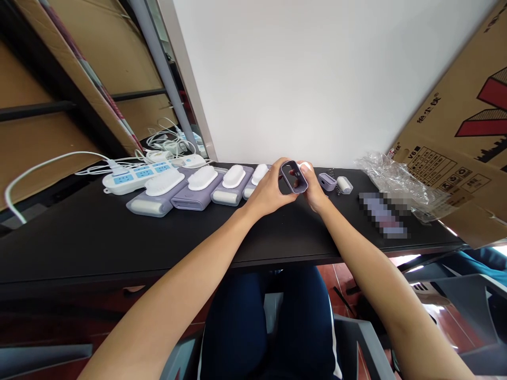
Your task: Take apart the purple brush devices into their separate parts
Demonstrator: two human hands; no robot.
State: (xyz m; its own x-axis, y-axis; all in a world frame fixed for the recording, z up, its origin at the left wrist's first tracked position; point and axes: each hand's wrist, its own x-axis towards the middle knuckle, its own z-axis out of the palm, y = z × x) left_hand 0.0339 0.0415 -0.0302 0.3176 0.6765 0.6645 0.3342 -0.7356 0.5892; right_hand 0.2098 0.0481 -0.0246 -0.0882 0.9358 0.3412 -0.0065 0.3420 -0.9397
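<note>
Both my hands are raised over the far part of the black desk. My left hand curls round a hollow purple plastic housing, its open end facing me. My right hand closes on the housing's right side, with a white rounded piece at its fingers. Whether that piece is joined to the housing is hidden. Close to my right hand lie a small purple cap, a white cylinder and thin coil springs. Left of my hands, a row of purple housings with white oval parts rests on the desk.
A white power strip with tangled cables stands at the back left. Clear plastic wrap and a blurred-out flat item lie on the right. A large cardboard box leans there. The white wall rises behind the desk.
</note>
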